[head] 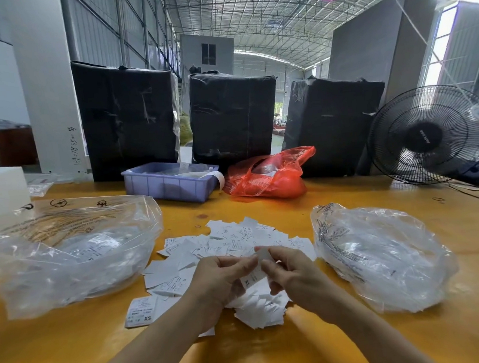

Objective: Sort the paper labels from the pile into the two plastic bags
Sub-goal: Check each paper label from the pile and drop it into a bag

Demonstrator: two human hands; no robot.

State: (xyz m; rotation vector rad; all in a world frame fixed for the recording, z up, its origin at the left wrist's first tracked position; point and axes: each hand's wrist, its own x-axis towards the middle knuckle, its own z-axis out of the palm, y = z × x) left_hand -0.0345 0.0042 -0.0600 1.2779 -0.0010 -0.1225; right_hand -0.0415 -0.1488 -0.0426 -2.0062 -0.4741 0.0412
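Both hands pinch one XL label (252, 276) above the pile (226, 256), left hand (225, 276), right hand (288, 274); sorting underway, I judge; next, drop it into a clear bag, nine o'clock (67, 250) or three o'clock (379, 253).

A single head-worn wide-angle camera is looking forward and down, close over the yellow table (347, 196), facing three black-wrapped bales (232, 116).

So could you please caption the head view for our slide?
Both hands hold an XL label over the pile, between two clear bags.
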